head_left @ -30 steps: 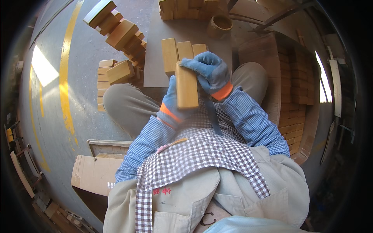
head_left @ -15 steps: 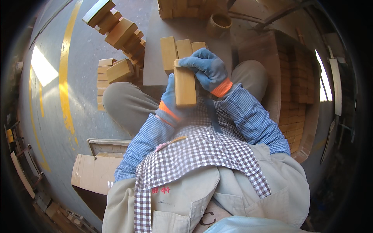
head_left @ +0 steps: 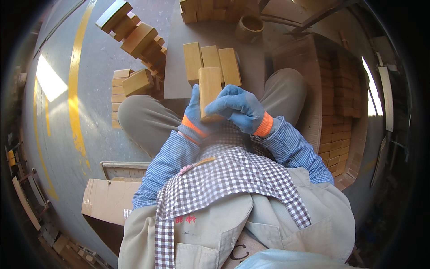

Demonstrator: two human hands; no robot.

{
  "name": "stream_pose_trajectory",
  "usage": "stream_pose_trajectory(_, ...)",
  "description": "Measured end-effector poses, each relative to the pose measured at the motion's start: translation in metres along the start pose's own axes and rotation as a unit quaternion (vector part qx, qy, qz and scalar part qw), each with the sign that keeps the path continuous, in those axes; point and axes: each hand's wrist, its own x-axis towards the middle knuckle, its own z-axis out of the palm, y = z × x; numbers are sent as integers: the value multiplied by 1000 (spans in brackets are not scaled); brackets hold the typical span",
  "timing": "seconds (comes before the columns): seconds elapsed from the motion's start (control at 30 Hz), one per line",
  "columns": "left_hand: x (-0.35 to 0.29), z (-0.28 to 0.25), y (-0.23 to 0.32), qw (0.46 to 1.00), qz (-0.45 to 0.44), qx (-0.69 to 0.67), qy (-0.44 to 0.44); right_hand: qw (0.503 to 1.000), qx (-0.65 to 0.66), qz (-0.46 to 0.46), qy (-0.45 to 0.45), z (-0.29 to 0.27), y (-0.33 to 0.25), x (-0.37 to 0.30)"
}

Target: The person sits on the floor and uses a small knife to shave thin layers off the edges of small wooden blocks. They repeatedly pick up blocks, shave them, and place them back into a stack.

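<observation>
A long yellowish wooden block [head_left: 209,87] stands tilted in front of my apron, its broad face toward me. My left hand [head_left: 193,112], in a blue glove with an orange cuff, is closed round the block's left side and lower part. In a matching glove, my right hand [head_left: 239,110] lies across the block's lower right, fingers bent and pressed together against its face. Whether those fingers pinch something small is hidden. Just beyond, three similar wooden blocks [head_left: 230,67] stand side by side on a grey board [head_left: 174,80].
More blocks are piled at the board's far end, beside a round brown pot [head_left: 249,28]. A leaning stack of blocks [head_left: 139,39] rises at the far left. On the right, a cardboard box [head_left: 313,89] holds rows of blocks. Another open carton [head_left: 109,199] sits at the near left.
My right hand has slid from the block's upper end down to its lower right, uncovering the top and the rightmost standing block. My left hand keeps its hold.
</observation>
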Motion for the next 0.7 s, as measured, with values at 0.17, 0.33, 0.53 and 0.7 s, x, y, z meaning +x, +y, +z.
stream_pose_trajectory(0.17, 1, 4, -2, 993, -11, -50, -102, 873, 329, 298, 202, 8, 6, -6)
stream_pose_trajectory(0.33, -13, 13, -3, 992, -3, 125, -24, 817, 412, 307, 260, 27, 9, -8)
stream_pose_trajectory(0.53, -33, 17, -7, 985, 24, 172, -5, 868, 363, 213, 263, 36, 13, -19)
stream_pose_trajectory(0.7, -29, 14, -10, 867, 148, 475, 28, 865, 377, 206, 258, 40, 14, -23)
